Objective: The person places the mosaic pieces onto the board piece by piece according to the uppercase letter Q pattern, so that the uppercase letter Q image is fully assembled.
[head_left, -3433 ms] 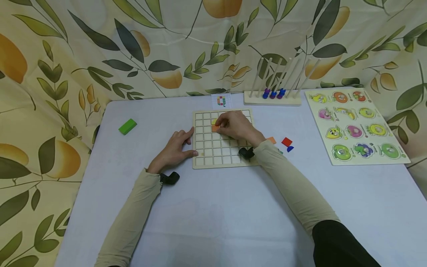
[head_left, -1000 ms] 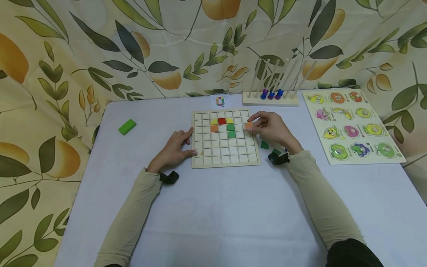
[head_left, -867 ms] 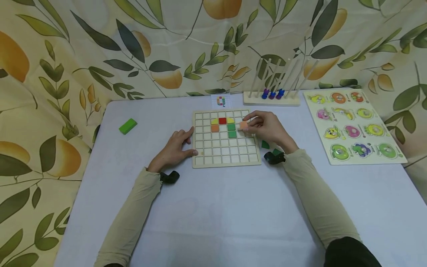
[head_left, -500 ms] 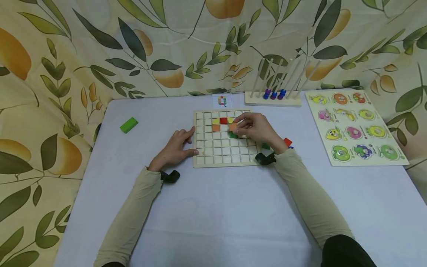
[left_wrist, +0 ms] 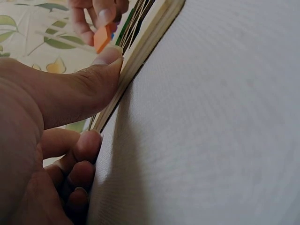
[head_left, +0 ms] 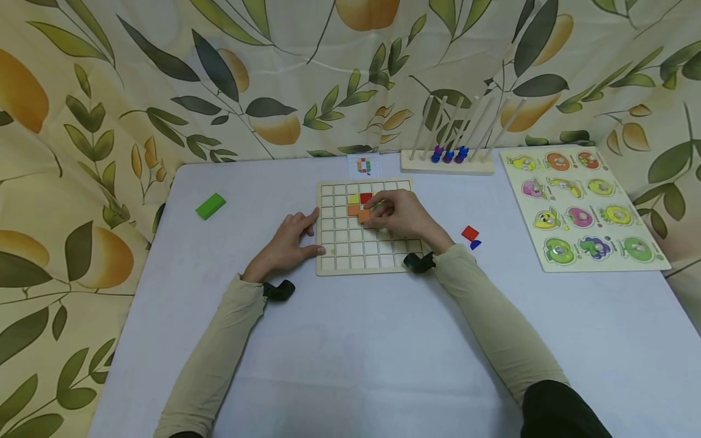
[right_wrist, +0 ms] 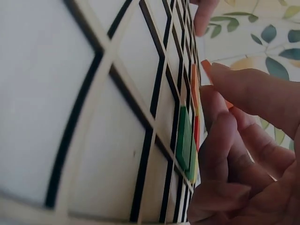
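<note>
A wooden grid board [head_left: 356, 258] lies on the table. My left hand [head_left: 285, 243] rests at its left edge; in the left wrist view the thumb [left_wrist: 89, 89] lies on the rim and the fingers are against the side. My right hand [head_left: 402, 213] pinches an orange square tile [head_left: 364, 215] between thumb and index finger over the grid's upper part. Close by in the grid sit a yellow piece [head_left: 353, 199], a red tile [head_left: 366, 198] and another orange tile [head_left: 353, 210]. Two green tiles [right_wrist: 185, 140] show in the right wrist view, hidden behind my hand in the head view.
Right of the board lie a red tile [head_left: 470, 233] and a blue half-round piece [head_left: 475, 244]. A pattern card [head_left: 364, 165] and a peg stand with beads [head_left: 446, 165] are behind it. A fruit puzzle board [head_left: 586, 210] lies far right, a green block [head_left: 210, 206] at left.
My right hand has come from the board's right side leftward over the grid, carrying the orange tile past the green ones. The loose red and blue pieces are uncovered. My left hand stays put.
</note>
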`<state>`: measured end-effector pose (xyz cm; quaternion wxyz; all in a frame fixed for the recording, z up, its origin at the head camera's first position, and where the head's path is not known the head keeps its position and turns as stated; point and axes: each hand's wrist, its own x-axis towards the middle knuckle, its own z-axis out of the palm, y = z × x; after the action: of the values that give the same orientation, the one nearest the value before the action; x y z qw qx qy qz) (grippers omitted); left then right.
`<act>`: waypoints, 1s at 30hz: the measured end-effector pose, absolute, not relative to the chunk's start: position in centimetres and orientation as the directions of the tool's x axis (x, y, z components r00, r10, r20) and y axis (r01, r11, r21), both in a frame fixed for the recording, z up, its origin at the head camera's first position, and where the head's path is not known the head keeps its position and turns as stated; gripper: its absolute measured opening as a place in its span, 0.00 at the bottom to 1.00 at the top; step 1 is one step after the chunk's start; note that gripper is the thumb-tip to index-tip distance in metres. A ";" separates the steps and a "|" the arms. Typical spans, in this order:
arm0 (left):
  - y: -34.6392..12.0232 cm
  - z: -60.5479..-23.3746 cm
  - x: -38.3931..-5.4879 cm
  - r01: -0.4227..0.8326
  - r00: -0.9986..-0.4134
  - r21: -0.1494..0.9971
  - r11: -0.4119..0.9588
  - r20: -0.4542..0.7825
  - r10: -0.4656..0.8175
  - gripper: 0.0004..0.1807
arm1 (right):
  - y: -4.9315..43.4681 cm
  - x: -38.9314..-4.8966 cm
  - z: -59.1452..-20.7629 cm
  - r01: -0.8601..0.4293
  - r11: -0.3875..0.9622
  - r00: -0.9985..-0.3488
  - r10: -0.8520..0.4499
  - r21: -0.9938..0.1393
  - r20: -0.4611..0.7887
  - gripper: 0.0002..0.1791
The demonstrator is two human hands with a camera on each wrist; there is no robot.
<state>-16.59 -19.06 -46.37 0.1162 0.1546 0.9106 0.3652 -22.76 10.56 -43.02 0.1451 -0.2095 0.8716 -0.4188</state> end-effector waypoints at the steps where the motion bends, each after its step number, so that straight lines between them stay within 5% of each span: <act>1: -19.1 -46.3 -16.6 0.197 -0.925 0.702 0.684 -0.098 0.367 0.52 | 10.4 -22.7 -43.0 -0.256 0.565 -0.868 -0.492 -0.785 -0.071 0.17; 30: -19.1 -46.3 -16.6 0.186 -0.924 0.698 0.692 -0.116 0.365 0.52 | 8.5 -22.7 -43.1 -0.336 0.662 -0.857 -0.510 -0.670 -0.074 0.16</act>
<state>-16.64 -19.06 -46.28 0.1237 0.1513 0.9113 0.3624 -22.70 8.48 -43.12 0.1288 -0.2344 0.9023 -0.3380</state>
